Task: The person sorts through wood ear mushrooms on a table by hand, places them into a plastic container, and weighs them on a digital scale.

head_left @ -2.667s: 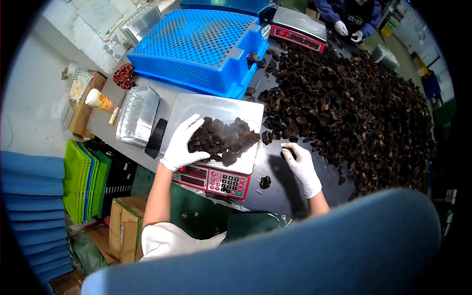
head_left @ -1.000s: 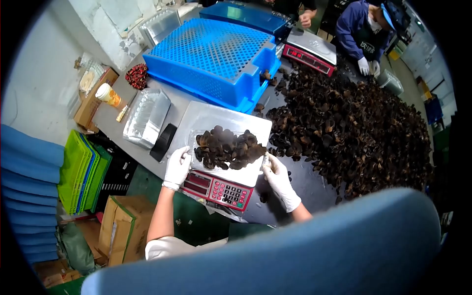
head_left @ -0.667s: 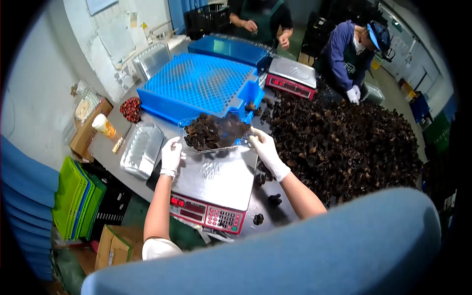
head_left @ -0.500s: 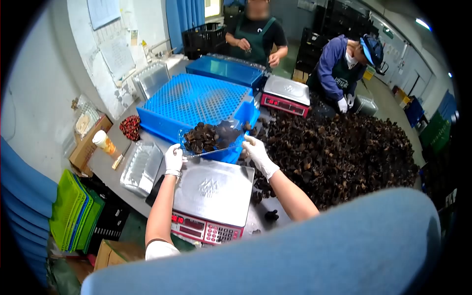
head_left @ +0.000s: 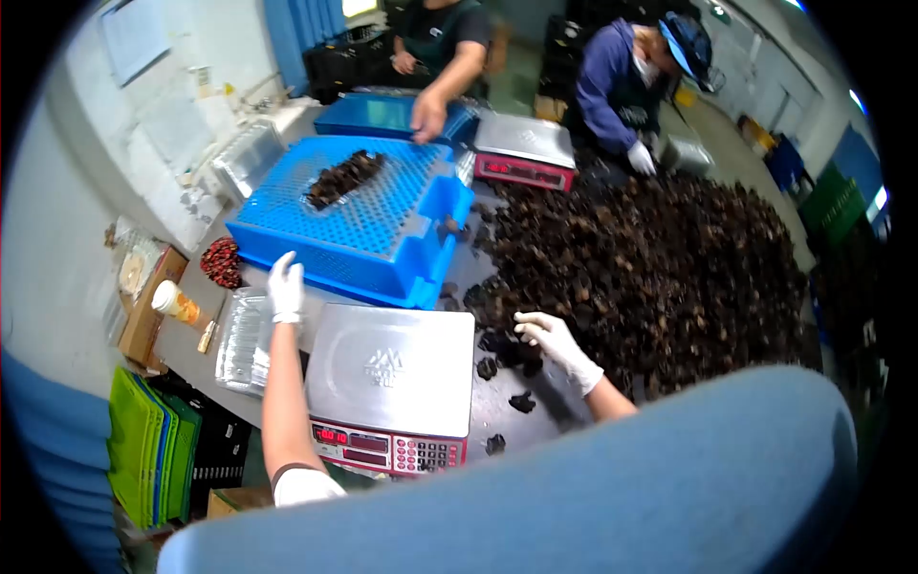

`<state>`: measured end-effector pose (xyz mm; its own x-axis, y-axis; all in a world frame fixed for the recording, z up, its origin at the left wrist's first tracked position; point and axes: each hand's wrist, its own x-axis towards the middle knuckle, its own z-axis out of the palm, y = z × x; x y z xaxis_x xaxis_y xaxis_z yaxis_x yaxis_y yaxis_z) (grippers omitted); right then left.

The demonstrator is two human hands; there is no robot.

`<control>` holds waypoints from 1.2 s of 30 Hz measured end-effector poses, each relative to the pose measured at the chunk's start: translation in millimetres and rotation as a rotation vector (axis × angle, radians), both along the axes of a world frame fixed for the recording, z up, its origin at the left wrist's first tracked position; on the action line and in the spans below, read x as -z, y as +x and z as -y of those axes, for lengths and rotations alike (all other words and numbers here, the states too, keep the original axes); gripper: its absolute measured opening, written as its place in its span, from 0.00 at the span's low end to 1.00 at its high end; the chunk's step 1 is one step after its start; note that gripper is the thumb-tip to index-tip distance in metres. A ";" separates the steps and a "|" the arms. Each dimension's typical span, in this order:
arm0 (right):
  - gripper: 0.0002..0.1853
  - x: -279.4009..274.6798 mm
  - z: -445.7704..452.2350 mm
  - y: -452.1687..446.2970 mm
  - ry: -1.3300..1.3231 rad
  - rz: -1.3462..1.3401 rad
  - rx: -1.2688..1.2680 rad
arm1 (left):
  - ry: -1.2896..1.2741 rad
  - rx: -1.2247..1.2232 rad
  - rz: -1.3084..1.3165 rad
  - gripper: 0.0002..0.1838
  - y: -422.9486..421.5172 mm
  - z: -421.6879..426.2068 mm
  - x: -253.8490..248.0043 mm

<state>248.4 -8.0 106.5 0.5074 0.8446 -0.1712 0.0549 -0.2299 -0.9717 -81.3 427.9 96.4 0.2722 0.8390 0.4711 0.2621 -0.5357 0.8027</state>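
Observation:
My left hand [head_left: 285, 289], in a white glove, is raised between the blue crate and a stack of clear plastic trays [head_left: 245, 342]; its fingers are stretched and hold nothing. At the near left edge of a big heap of dark wood ear mushrooms [head_left: 650, 277], my gloved right hand [head_left: 558, 348] reaches in with fingers extended and apart. A clear tray of wood ear mushrooms [head_left: 346, 180] lies on top of the upturned blue crate [head_left: 344, 258]. Between my arms stands a scale [head_left: 390, 373] with a bare steel plate and red-lit digits.
A second scale [head_left: 524, 143] stands beyond the crate. Across the table one person's bare hand [head_left: 429, 117] hangs over the crate's far edge. Another person's gloved hand [head_left: 641, 159] works at the heap. A paper cup [head_left: 178, 302] and red bundle [head_left: 221, 263] sit left.
Both hands have let go of the filled tray, which now rests on the blue crate. My left hand moved toward the empty trays, my right toward the heap. The far person's arm has reached forward.

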 end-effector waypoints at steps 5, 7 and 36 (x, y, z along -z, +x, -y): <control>0.14 48.9 102.6 39.7 0.042 0.169 0.222 | 0.059 -0.351 -0.381 0.21 -129.8 -5.8 45.2; 0.14 47.6 120.2 35.2 -0.023 0.508 0.264 | 0.022 -0.373 -0.568 0.20 -166.6 8.0 57.7; 0.24 29.8 168.9 -30.0 -0.183 0.874 0.146 | 0.648 -0.212 -0.475 0.05 -112.4 179.2 -23.8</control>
<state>218.3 -176.9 76.7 0.6195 0.7592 0.1999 0.7142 -0.4393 -0.5449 -193.6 248.7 120.2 0.4307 0.4968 0.7535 0.6424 -0.7552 0.1307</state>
